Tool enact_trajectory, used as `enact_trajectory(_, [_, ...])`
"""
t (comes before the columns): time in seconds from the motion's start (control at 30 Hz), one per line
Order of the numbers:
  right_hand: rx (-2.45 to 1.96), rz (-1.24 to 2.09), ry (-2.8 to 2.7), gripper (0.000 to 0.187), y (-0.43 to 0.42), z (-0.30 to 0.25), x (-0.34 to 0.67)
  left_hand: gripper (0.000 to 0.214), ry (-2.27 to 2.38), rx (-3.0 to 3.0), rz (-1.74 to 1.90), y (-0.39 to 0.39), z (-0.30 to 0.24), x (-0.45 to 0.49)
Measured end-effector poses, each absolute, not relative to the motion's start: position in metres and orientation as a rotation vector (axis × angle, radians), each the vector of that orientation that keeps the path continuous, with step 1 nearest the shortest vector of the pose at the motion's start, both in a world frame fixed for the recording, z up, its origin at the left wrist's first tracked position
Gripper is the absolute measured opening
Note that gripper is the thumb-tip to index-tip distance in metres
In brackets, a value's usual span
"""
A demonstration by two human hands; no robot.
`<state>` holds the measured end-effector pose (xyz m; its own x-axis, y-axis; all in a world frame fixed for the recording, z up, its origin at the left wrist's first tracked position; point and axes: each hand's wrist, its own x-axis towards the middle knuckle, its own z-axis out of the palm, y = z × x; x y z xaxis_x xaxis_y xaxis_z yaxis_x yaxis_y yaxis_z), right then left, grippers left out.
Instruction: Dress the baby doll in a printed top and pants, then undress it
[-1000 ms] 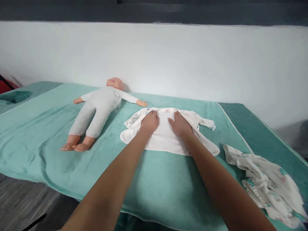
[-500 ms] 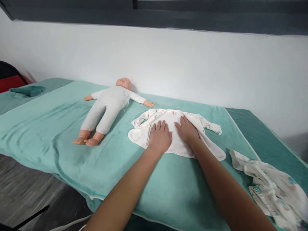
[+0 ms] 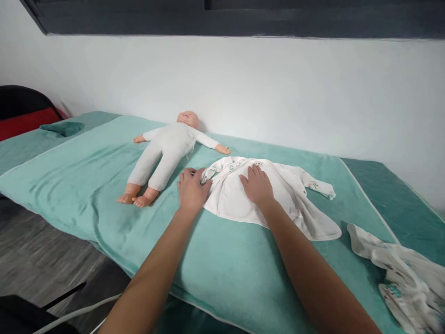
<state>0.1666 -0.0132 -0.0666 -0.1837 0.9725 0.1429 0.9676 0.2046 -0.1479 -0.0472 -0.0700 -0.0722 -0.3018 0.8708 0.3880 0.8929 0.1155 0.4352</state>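
Note:
A white baby garment (image 3: 278,195) with small printed patterns lies spread on the teal blanket (image 3: 86,185). My right hand (image 3: 257,185) rests flat on the garment's middle, fingers stretched out. My left hand (image 3: 190,188) is at the garment's left edge, its fingers curled on the fabric there. A baby doll (image 3: 167,153) in a pale grey suit lies on its back just left of my left hand, head toward the wall.
A second crumpled patterned cloth (image 3: 406,273) lies at the right, near the blanket's edge. A white wall runs behind the bed. A darker green cover (image 3: 389,185) shows at the right. Red and black furniture (image 3: 24,111) stands at far left. Floor and a white cable (image 3: 69,315) lie below left.
My left hand slid off the garment's middle to its left edge and closed on the fabric. The right hand stayed on the garment. The view shifted left.

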Motion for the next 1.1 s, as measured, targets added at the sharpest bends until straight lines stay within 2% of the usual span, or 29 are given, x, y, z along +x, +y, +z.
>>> enact_trajectory(0.07, [-1.845, 0.035, -2.288, 0.064, -0.014, -0.066, 0.168, 0.03, -2.313, -1.903, -0.823, -0.064, -0.07, -0.048])
enact_trajectory(0.13, [-1.831, 0.032, -2.302, 0.064, -0.014, -0.067, 0.168, 0.027, -2.279, -1.877, -0.804, -0.056, -0.065, -0.049])
enact_trajectory(0.33, [-1.787, 0.038, -2.361, 0.067, -0.019, -0.071, 0.161, 0.043, -2.146, -1.645, -0.989, -0.029, -0.059, -0.065])
enact_trajectory(0.5, [-1.713, 0.038, -2.418, 0.07, -0.033, -0.071, 0.151, 0.043, -1.993, -2.025, -0.992, -0.022, -0.068, -0.068])
enact_trajectory(0.63, [-1.57, 0.041, -2.492, 0.071, -0.051, -0.07, 0.144, 0.044, -1.876, -2.468, -0.811, -0.018, -0.073, -0.061])
enact_trajectory(0.77, [-1.403, 0.109, -2.574, 0.069, -0.079, -0.068, 0.139, 0.05, -2.042, -2.478, -0.631, -0.017, -0.075, -0.056])
enact_trajectory(0.9, [-1.185, 0.343, -2.657, 0.072, -0.118, -0.057, 0.144, 0.051, -2.13, -2.347, -0.598, -0.018, -0.076, -0.055])
enact_trajectory(1.03, [-0.894, 1.03, -2.601, 0.065, -0.132, -0.03, 0.176, 0.048, -2.148, -2.313, -0.608, -0.017, -0.076, -0.055])
enact_trajectory(1.1, [-1.006, 1.21, -2.312, 0.059, -0.118, -0.018, 0.205, 0.047, -2.182, -2.272, -0.633, -0.016, -0.076, -0.055])
